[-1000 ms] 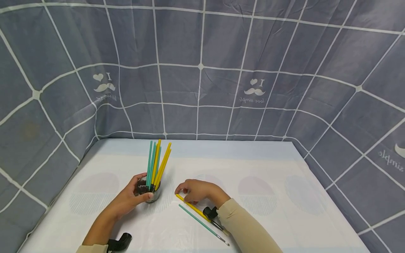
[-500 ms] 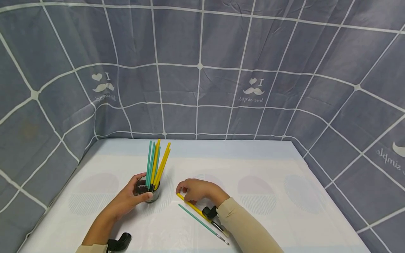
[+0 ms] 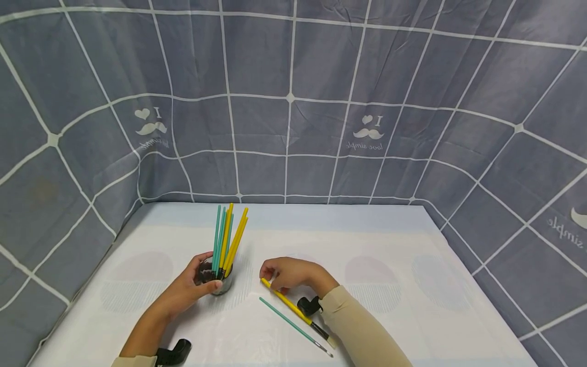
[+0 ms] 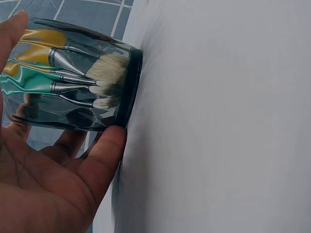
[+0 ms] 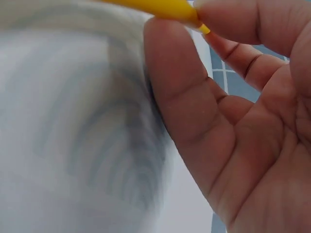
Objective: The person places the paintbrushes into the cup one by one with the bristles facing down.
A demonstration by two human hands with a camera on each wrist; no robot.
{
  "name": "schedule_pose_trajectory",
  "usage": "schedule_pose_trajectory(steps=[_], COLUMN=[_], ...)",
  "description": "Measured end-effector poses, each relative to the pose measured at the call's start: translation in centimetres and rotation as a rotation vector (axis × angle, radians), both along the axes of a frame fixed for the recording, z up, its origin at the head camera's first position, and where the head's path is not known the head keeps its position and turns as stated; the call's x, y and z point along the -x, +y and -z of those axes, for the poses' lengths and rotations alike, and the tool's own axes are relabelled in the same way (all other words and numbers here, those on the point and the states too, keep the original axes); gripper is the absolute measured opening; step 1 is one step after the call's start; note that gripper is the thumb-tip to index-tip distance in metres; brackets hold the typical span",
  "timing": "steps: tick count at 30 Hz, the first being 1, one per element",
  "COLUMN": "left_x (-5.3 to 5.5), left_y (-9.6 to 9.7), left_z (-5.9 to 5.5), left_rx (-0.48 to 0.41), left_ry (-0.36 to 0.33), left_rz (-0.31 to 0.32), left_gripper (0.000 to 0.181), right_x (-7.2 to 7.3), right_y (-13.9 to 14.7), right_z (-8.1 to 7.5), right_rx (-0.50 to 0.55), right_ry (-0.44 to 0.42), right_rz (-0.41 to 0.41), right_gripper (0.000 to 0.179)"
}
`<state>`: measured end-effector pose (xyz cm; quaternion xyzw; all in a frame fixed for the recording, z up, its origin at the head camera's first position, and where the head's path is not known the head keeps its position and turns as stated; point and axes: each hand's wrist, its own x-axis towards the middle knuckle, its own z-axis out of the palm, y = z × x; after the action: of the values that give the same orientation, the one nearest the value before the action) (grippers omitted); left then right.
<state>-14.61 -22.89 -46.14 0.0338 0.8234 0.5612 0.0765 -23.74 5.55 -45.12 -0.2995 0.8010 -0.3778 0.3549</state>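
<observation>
My left hand (image 3: 194, 286) curls round a clear glass (image 4: 131, 80) that stands on the table at centre left. Inside it, bristles down, lean several paintbrushes: yellow-handled ones (image 3: 237, 242) and thinner teal ones (image 3: 216, 237). To the right of the glass, my right hand (image 3: 293, 273) pinches the handle end of another yellow paintbrush (image 3: 293, 307) between thumb and fingers. Its pale bristles point toward the near right, under the forearm's edge. A thin teal paintbrush (image 3: 290, 323) lies on the table just left of it, roughly parallel. In the right wrist view only the yellow handle (image 5: 160, 8) shows.
A white cloth with faint printed circles covers the table (image 3: 412, 326). Grey curtain (image 3: 321, 127) with white grid lines rises along the back and both sides. A black wrist camera (image 3: 173, 351) sits on the left wrist, another (image 3: 309, 306) on the right.
My right hand has shifted slightly right and up with the yellow paintbrush, whose bristle end now shows more fully. The left hand and glass stay put.
</observation>
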Motion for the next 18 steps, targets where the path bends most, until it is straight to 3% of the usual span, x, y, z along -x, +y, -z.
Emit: schedule_pose_trajectory(steps=[8,18], left_x=[0.0,0.0], left_y=[0.0,0.0], left_z=[0.1,0.2], left_rx=[-0.015,-0.005], left_ry=[-0.001,0.003], left_rz=[0.005,0.002], left_gripper=[0.081,0.082], right_x=[0.3,0.8], right_y=[0.3,0.7], right_z=[0.1,-1.3], right_rx=[0.05,0.157], right_ry=[0.028,0.061], right_rz=[-0.014,-0.041], right_gripper=[0.029,0.031])
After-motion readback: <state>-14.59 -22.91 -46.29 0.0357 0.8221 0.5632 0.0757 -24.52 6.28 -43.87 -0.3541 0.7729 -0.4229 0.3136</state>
